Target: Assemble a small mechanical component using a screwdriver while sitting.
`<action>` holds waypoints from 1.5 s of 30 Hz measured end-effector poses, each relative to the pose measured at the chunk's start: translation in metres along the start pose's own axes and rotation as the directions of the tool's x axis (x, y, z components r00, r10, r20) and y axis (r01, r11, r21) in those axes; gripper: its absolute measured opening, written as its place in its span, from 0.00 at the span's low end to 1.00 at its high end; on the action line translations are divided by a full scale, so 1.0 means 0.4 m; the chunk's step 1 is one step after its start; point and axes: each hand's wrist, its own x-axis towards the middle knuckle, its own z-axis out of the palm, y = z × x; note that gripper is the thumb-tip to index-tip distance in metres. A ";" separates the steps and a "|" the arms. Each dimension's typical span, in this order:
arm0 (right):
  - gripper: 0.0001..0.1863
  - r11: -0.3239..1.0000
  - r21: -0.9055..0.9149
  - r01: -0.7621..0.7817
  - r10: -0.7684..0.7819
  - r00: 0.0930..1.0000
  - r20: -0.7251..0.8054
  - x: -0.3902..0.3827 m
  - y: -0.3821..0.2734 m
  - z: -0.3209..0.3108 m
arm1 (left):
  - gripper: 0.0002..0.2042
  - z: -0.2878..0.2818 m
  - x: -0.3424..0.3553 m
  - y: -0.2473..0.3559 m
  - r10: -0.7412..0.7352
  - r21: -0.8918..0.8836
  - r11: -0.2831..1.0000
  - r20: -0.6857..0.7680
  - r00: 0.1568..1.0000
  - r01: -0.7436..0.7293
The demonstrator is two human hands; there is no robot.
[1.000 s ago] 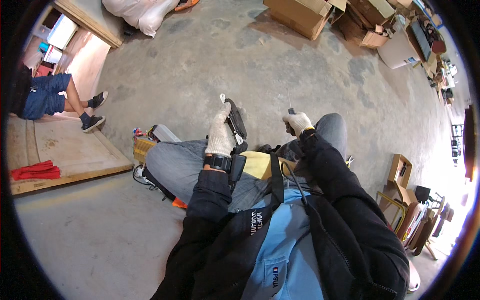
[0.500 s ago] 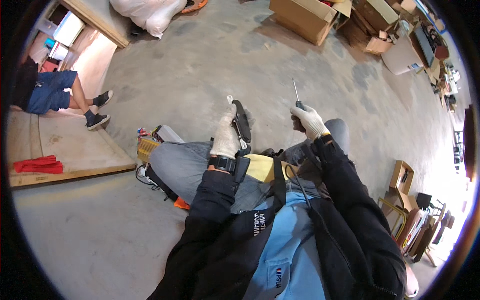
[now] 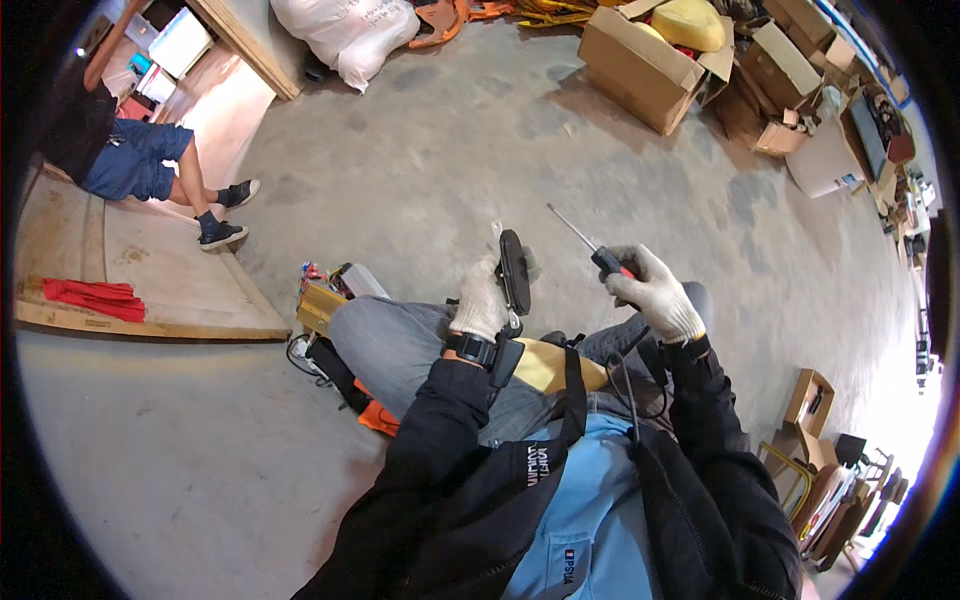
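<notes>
My left hand (image 3: 480, 302), in a knitted white glove, is closed around a dark, elongated, rounded part (image 3: 513, 270) with a small metal tab at each end. The part stands roughly lengthwise above my lap, and some fingers are hidden behind it. My right hand (image 3: 655, 297), gloved too, grips a screwdriver (image 3: 606, 261) by its black and red handle. Its thin metal shaft slants up and to the left, with the tip apart from the dark part. Yellow material (image 3: 545, 366) lies across my lap between my grey-trousered legs.
Beside my left knee stand a gold-coloured metal box (image 3: 320, 306) and an orange item (image 3: 378, 415). A person (image 3: 140, 160) sits at the left on a wooden platform (image 3: 160, 290) with a red cloth (image 3: 95, 298). Cardboard boxes (image 3: 640, 75) stand far right; a white sack (image 3: 345, 35) lies far left.
My right hand has turned, so the screwdriver, upright before, now slants left toward the dark part. My left hand keeps its grip. The whole view has shifted slightly.
</notes>
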 end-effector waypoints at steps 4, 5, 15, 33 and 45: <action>0.26 0.998 0.057 0.036 -0.038 0.999 0.022 -0.021 -0.016 -0.020 | 0.22 0.001 -0.001 -0.004 -0.013 -0.080 0.997 0.022 1.000 0.014; 0.25 0.998 0.046 0.045 -0.046 0.999 0.025 -0.029 -0.027 -0.022 | 0.22 0.002 -0.001 -0.005 -0.012 -0.081 0.997 0.023 1.000 0.014; 0.17 0.960 0.276 0.049 -0.021 0.994 -0.103 -0.017 0.040 -0.033 | 0.18 -0.049 0.042 -0.017 -0.007 0.050 0.999 0.112 0.994 0.001; 0.15 0.946 0.324 0.010 0.013 0.997 -0.070 -0.003 0.070 -0.025 | 0.20 -0.046 0.036 -0.017 0.033 0.209 0.977 0.095 0.995 -0.052; 0.14 0.946 0.325 -0.004 0.029 0.997 -0.074 -0.003 0.071 -0.028 | 0.22 -0.037 0.027 -0.013 0.039 0.256 0.965 0.098 0.994 -0.063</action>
